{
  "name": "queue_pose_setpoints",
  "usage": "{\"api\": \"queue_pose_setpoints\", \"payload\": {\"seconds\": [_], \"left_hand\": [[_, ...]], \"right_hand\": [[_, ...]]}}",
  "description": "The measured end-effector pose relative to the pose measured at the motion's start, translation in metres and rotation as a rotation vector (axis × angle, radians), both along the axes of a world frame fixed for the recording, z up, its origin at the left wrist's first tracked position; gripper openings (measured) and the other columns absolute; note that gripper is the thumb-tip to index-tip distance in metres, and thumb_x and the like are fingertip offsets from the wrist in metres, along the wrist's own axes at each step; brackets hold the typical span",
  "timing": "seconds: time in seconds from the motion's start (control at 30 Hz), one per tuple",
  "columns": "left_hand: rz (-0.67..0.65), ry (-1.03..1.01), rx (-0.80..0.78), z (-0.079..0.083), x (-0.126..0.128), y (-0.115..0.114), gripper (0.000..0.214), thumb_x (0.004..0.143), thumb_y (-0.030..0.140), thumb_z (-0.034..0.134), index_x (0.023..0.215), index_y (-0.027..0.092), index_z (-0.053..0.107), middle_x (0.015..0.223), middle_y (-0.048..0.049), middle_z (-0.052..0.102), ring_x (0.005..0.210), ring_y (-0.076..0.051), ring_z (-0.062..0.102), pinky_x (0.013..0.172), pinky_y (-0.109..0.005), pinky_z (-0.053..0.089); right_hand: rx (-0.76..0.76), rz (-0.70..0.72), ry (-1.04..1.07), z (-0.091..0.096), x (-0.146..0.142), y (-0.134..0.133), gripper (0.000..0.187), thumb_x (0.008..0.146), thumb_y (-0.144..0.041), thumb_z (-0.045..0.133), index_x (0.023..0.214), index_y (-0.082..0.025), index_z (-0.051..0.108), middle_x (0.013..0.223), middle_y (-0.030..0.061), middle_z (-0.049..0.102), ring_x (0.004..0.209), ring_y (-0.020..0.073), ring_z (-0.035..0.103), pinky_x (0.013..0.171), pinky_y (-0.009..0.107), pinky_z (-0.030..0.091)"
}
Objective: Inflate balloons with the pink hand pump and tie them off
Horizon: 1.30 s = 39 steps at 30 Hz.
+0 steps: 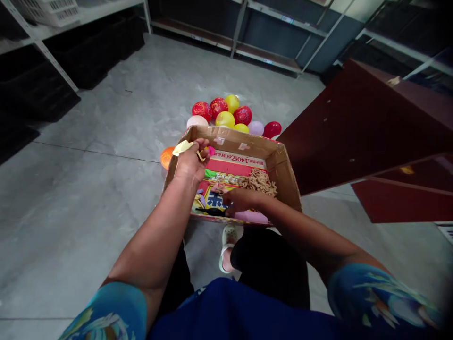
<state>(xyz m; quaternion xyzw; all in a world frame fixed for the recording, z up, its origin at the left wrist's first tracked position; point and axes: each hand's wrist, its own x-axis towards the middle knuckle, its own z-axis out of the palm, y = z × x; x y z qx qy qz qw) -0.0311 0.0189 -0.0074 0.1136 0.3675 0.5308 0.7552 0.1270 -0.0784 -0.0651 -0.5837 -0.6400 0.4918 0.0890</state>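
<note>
A limp pale yellow balloon [182, 148] is in my left hand [191, 163], whose fingers are curled over the left side of a shallow cardboard box [276, 153]. Down inside the box, my right hand [242, 200] has its fingers bent and close together; what they pinch, if anything, is hidden. Near those fingertips are the end of a beige string heap [260, 182] and a dark slim object [211, 212]. A lilac piece [251, 216] lies beneath the right wrist. Flat balloons, including a green one [210, 174] and a pink one [211, 150], lie on the left.
Several inflated balloons [225, 119] rest on the floor beyond the box, and an orange balloon [167, 157] is at its left. A dark red wooden panel [332, 127] stands close on the right. Metal shelves [198, 38] line the back; black crates [88, 56] sit left.
</note>
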Motion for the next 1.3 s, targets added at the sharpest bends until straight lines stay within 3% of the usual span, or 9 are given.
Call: {"api": "queue_pose_setpoints", "payload": {"seconds": [0.07, 0.2, 0.3, 0.4, 0.5, 0.63, 0.87, 1.3], "left_hand": [[-0.022, -0.015, 0.004, 0.001, -0.003, 0.001, 0.012, 0.086, 0.014, 0.048, 0.087, 0.016, 0.06, 0.065, 0.0019, 0.061, 0.044, -0.004, 0.046, 0.05, -0.017, 0.041], [-0.083, -0.063, 0.015, 0.004, -0.006, 0.003, 0.008, 0.085, 0.013, 0.05, 0.084, 0.017, 0.057, 0.053, 0.0065, 0.049, 0.038, -0.003, 0.037, 0.045, -0.016, 0.036], [-0.1, -0.08, 0.025, 0.006, -0.012, 0.006, 0.005, 0.084, 0.013, 0.053, 0.084, 0.017, 0.056, 0.051, 0.0083, 0.044, 0.036, -0.002, 0.034, 0.044, -0.015, 0.035], [-0.097, -0.097, 0.032, 0.009, -0.02, 0.011, 0.004, 0.082, 0.012, 0.055, 0.083, 0.017, 0.055, 0.052, 0.008, 0.044, 0.037, -0.002, 0.037, 0.045, -0.015, 0.037], [-0.08, -0.113, 0.035, 0.012, -0.029, 0.017, 0.007, 0.083, 0.01, 0.051, 0.084, 0.016, 0.054, 0.055, 0.0068, 0.048, 0.039, -0.003, 0.041, 0.047, -0.016, 0.04], [-0.033, -0.132, 0.046, 0.013, -0.034, 0.021, 0.012, 0.084, 0.006, 0.046, 0.086, 0.015, 0.054, 0.058, 0.0056, 0.051, 0.043, -0.003, 0.045, 0.051, -0.017, 0.044], [-0.097, -0.188, 0.063, 0.012, -0.019, 0.013, 0.016, 0.081, 0.0, 0.046, 0.086, 0.013, 0.056, 0.063, 0.0012, 0.054, 0.049, -0.007, 0.05, 0.057, -0.024, 0.048], [-0.156, -0.067, 0.126, 0.006, -0.003, 0.007, 0.037, 0.059, -0.008, 0.044, 0.088, 0.012, 0.055, 0.07, -0.0019, 0.057, 0.053, -0.008, 0.051, 0.058, -0.024, 0.047]], "right_hand": [[-0.116, -0.019, -0.063, -0.018, 0.01, -0.009, 0.028, 0.035, -0.005, 0.079, 0.048, -0.021, 0.06, 0.042, -0.0093, 0.05, 0.041, 0.0056, 0.034, 0.047, 0.022, 0.027], [-0.199, -0.152, -0.044, -0.034, 0.022, -0.018, 0.022, 0.043, -0.008, 0.077, 0.047, -0.021, 0.059, 0.041, -0.0083, 0.051, 0.041, 0.0062, 0.035, 0.048, 0.024, 0.03], [-0.208, -0.132, -0.006, -0.019, 0.03, -0.017, 0.022, 0.041, -0.01, 0.077, 0.048, -0.021, 0.06, 0.045, -0.007, 0.055, 0.043, 0.0072, 0.038, 0.049, 0.023, 0.033], [-0.146, -0.078, 0.024, 0.011, 0.048, -0.019, 0.026, 0.036, -0.011, 0.078, 0.057, -0.02, 0.066, 0.053, -0.0059, 0.06, 0.048, 0.0098, 0.046, 0.049, 0.022, 0.034], [0.068, -0.095, 0.073, 0.039, 0.067, -0.029, 0.032, 0.049, -0.021, 0.078, 0.08, -0.02, 0.072, 0.073, -0.0005, 0.067, 0.063, 0.0157, 0.057, 0.057, 0.024, 0.042], [0.492, -0.243, 0.113, 0.058, 0.069, -0.046, 0.04, 0.063, -0.031, 0.076, 0.102, -0.022, 0.07, 0.092, 0.0056, 0.067, 0.079, 0.0217, 0.061, 0.069, 0.03, 0.048], [0.6, -0.081, -0.087, 0.065, 0.029, -0.05, 0.044, 0.078, -0.037, 0.065, 0.118, -0.02, 0.059, 0.106, 0.0085, 0.06, 0.098, 0.0242, 0.055, 0.087, 0.037, 0.044], [0.567, -0.143, -0.178, 0.054, 0.025, -0.044, 0.04, 0.078, -0.036, 0.065, 0.113, -0.018, 0.06, 0.099, 0.0077, 0.059, 0.09, 0.0221, 0.055, 0.082, 0.036, 0.044]]}}
